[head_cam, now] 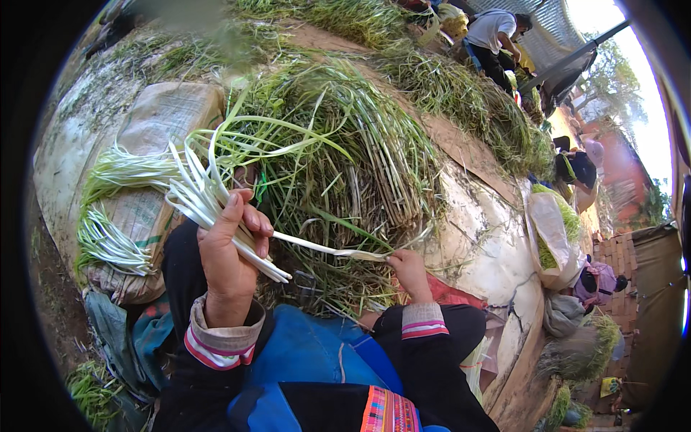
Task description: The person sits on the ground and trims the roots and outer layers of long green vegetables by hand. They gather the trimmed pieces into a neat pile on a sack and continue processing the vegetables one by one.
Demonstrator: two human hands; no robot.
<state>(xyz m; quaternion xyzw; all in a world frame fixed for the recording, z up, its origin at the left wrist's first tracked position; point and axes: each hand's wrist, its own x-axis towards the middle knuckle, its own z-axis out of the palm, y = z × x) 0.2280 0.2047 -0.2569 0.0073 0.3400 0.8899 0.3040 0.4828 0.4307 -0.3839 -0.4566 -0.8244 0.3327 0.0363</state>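
Note:
My left hand (229, 237) is closed around a bunch of clean white stalks (202, 194), probably garlic chives or a similar allium. Their pale green leaves (259, 140) trail up and to the right. One separate white stalk (310, 244) runs from the left fingers across to my right hand (408, 272). My right fingertips pinch its far end, where a thin, papery strip shows along with a green leaf. Below both hands lies a large heap of uncleaned stalks (391, 173) with brown, dry outer layers.
Two cleaned bundles (116, 243) rest on stacked woven sacks (167, 110) at my left. More green heaps (464, 102) lie beyond. A white sack of greens (556, 232) stands at right. Other people work nearby, one in a pale shirt (491, 29). Blue cloth (302, 345) covers my lap.

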